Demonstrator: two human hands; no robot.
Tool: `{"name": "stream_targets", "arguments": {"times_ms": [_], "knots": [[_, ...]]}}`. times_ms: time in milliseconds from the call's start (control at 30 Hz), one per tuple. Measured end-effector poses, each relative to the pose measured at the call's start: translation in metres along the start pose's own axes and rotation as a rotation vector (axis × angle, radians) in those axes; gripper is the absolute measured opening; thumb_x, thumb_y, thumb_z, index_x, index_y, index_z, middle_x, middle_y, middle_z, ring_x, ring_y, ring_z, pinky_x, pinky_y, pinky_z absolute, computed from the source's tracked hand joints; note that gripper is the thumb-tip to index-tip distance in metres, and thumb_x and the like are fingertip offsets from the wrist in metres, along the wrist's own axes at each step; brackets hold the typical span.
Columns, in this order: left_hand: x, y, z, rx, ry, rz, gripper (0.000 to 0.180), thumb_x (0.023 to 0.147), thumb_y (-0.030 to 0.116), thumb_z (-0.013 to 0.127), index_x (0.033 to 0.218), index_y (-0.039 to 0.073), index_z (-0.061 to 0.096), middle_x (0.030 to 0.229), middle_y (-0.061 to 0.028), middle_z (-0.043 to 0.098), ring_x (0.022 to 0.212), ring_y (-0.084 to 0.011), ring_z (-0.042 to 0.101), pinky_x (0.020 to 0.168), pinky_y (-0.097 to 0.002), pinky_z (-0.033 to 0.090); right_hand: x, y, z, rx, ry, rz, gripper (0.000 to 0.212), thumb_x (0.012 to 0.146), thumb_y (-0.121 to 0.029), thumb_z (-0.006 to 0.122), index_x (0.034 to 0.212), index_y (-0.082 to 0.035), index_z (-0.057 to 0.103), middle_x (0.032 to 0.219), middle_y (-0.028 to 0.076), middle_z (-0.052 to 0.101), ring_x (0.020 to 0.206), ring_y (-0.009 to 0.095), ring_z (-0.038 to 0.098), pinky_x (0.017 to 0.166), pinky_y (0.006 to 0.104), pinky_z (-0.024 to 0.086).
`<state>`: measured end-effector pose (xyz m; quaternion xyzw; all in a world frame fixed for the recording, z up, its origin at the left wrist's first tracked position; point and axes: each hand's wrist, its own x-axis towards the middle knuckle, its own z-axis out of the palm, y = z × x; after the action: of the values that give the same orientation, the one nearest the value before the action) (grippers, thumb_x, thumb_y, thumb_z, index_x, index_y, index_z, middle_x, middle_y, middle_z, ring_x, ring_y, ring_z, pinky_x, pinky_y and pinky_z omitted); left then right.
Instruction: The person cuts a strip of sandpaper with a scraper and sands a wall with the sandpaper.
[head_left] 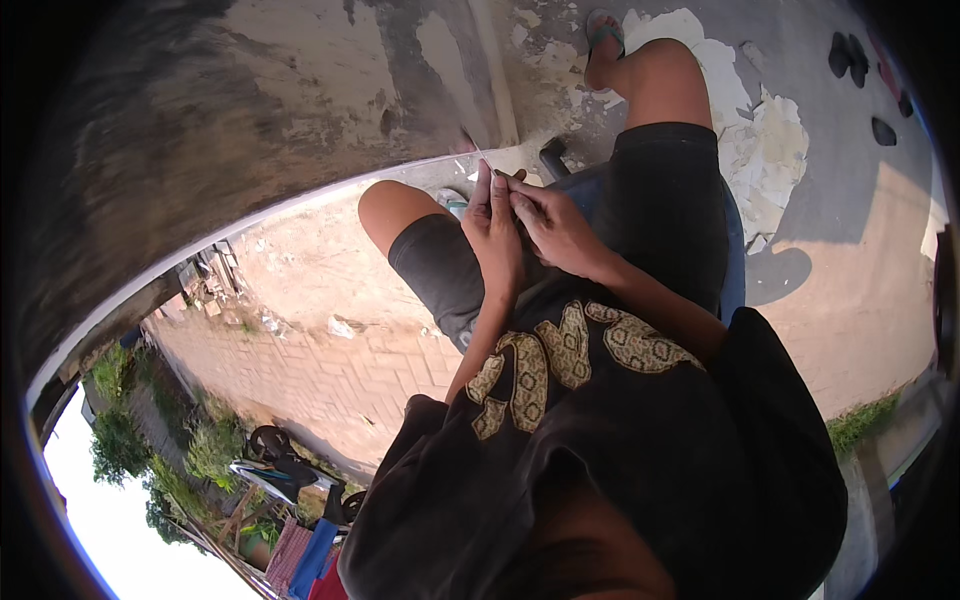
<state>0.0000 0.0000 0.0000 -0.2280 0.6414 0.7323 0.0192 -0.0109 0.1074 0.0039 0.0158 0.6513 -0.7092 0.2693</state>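
Observation:
My left hand (492, 235) and my right hand (562, 232) meet in front of my knees, fingers closed and nearly touching. Both pinch a thin, pale, narrow piece (479, 150) that sticks out past the fingertips toward the wall. Its grip end is hidden in the fingers, so I cannot tell its exact kind. Straight ahead is a dark, stained wall (300, 80) with patches of flaked paint, close to the tip of the thin piece. Whether the tip touches the wall does not show.
I sit on a blue seat (735, 240). A black tube-like part (552, 158) juts out beside my right hand. Flaked white pieces (765, 160) litter the floor at the right, near dark sandals (848, 58). Brick paving (340, 370) and a parked motorbike (285, 470) lie at the left.

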Motion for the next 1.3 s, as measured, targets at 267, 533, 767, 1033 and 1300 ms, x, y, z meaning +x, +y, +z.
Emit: {"name": "stream_targets", "arguments": {"times_ms": [267,533,767,1033,1300], "knots": [[0.005,0.001,0.006,-0.005,0.038,0.019,0.051,0.099,0.016,0.051,0.138,-0.011,0.033,0.106,-0.0186,0.065,0.093,-0.0147,0.061,0.082,-0.0253,0.049,0.006,-0.006,-0.007,0.185,-0.087,0.198,0.037,0.102,-0.024,0.042,0.134,-0.007,0.049,0.057,-0.005,0.037,0.042,0.003,0.031,0.037,0.0226,0.026],[-0.002,0.001,0.011,0.012,0.060,0.043,0.051,0.097,0.015,0.054,0.137,-0.011,0.035,0.103,-0.0168,0.066,0.088,-0.0115,0.061,0.076,-0.0233,0.050,0.002,-0.011,-0.019,0.285,-0.142,0.262,0.033,0.101,-0.018,0.041,0.129,-0.004,0.052,0.054,-0.003,0.040,0.040,0.004,0.035,0.036,0.0232,0.029],[0.000,0.009,0.010,0.073,0.070,0.049,0.053,0.097,0.016,0.054,0.137,-0.012,0.034,0.102,-0.0174,0.066,0.091,-0.0139,0.062,0.079,-0.0240,0.050,0.002,-0.012,-0.015,0.132,-0.132,0.111,0.032,0.101,-0.018,0.042,0.125,-0.001,0.054,0.055,0.000,0.045,0.043,0.006,0.040,0.038,0.0260,0.032],[0.004,0.010,0.013,0.043,0.068,0.025,0.053,0.098,0.016,0.052,0.137,-0.013,0.032,0.105,-0.0190,0.065,0.095,-0.0161,0.062,0.080,-0.0247,0.050,0.010,-0.011,-0.016,0.125,-0.158,0.166,0.034,0.100,-0.021,0.043,0.129,-0.004,0.053,0.051,0.000,0.041,0.041,0.008,0.039,0.037,0.0258,0.035],[0.001,0.005,0.012,0.062,0.050,0.065,0.052,0.097,0.012,0.052,0.138,-0.013,0.031,0.104,-0.0183,0.066,0.090,-0.0140,0.062,0.079,-0.0240,0.050,0.004,-0.014,-0.022,0.278,-0.172,0.266,0.036,0.102,-0.025,0.042,0.133,-0.010,0.051,0.056,-0.002,0.042,0.038,0.006,0.034,0.034,0.0237,0.030]]}}
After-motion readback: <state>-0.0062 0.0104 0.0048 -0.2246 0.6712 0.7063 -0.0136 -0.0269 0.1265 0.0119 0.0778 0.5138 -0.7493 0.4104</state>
